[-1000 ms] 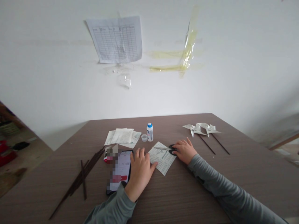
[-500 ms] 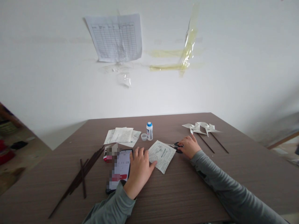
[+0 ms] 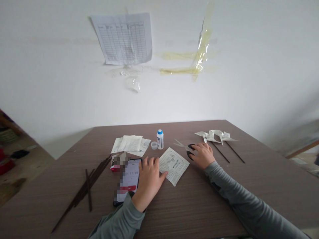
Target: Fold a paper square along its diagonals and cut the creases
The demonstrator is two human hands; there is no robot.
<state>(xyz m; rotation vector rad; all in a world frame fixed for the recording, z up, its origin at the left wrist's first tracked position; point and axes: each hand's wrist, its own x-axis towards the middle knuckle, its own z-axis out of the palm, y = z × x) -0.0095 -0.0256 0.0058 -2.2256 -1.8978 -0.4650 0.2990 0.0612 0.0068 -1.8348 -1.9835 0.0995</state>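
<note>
My left hand (image 3: 149, 177) lies flat with fingers spread, its thumb pressing the left corner of a printed paper square (image 3: 175, 165) and its palm beside a phone (image 3: 128, 181). My right hand (image 3: 202, 155) is closed on the black handles of a pair of scissors (image 3: 187, 148). The scissors' blades are spread apart and point left, just off the paper's far right edge.
A small white glue bottle (image 3: 159, 139) with a blue top stands behind the paper, its clear cap (image 3: 154, 145) beside it. More printed sheets (image 3: 131, 145) lie at the back left. Dark thin sticks (image 3: 87, 184) lie at the left. Paper pinwheels on sticks (image 3: 215, 136) rest at the right.
My right hand drew the scissors off the paper toward the right and back, then spread the blades. My left hand stayed on the paper.
</note>
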